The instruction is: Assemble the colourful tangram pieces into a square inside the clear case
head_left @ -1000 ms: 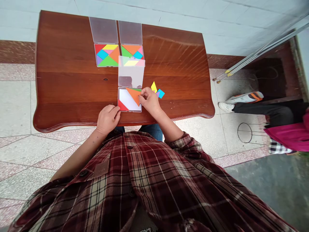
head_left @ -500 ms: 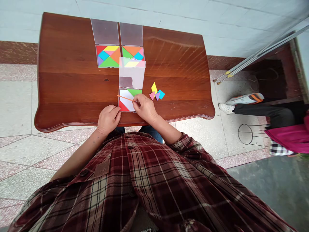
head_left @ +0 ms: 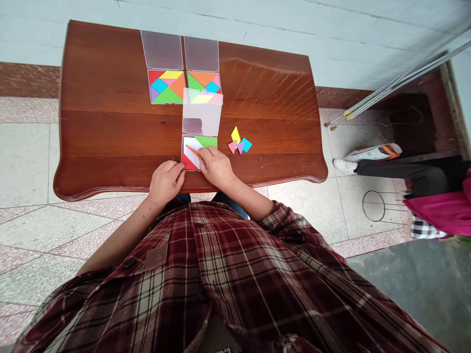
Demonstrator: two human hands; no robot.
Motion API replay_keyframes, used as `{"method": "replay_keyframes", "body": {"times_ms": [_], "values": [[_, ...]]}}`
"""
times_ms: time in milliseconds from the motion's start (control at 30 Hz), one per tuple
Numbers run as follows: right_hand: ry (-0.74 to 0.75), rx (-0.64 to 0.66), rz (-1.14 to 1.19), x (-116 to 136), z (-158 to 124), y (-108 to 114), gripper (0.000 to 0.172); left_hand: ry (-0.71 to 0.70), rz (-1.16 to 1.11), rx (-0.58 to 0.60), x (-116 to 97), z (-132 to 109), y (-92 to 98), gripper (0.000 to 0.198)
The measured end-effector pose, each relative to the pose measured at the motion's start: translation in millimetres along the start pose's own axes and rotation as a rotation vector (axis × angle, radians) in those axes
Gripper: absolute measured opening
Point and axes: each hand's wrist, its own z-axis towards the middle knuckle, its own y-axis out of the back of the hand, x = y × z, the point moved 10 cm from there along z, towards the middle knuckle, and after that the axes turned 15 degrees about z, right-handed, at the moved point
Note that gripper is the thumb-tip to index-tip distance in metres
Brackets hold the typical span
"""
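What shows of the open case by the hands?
Shallow clear plastic case near the front edge of the table, lid swung open away from the person. White floor with a green piece at the far edge, a red piece near left. The left hand touches its near-left corner; the right hand holds an orange piece tilted over it.

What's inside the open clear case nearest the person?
A green triangular tile at its far edge, a red triangular tile at its near-left corner. The right hand, holding a thin orange tile, covers the near-right part.
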Motion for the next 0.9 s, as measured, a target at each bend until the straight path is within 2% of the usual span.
{"method": "replay_keyframes", "body": {"times_ms": [267,400,567,667,733,867,900], "values": [[0.078,-0.014,0.014,-0.3,8.5,1.3,0.025,0.012,-0.012,-0.005,-0.4,0.4,1.2,0.029],[0.074,-0.082,0.118,-6.6,11.9,11.2,0.023,0.074,-0.144,-0.043,7.7,-1.5,7.1,0.025],[-0.081,-0.229,0.326,-40.4,8.2,32.9,0.019,0.284,-0.293,-0.123,30.8,-5.5,19.6,0.021],[-0.177,-0.267,0.417,-55.0,0.8,38.8,0.017,0.376,-0.408,-0.136,30.7,-0.1,26.0,0.021],[-0.184,-0.253,0.409,-50.6,-3.8,38.2,0.014,0.448,-0.593,-0.071,24.0,7.3,20.1,0.023],[-0.081,-0.105,0.302,-15.6,-11.5,24.1,0.015,0.632,-1.142,0.318,-11.6,16.2,-19.7,0.041],[-0.038,-0.058,0.274,-5.3,-13.6,19.5,0.017,0.671,-1.223,0.372,-18.7,17.0,-24.4,0.045]]}}
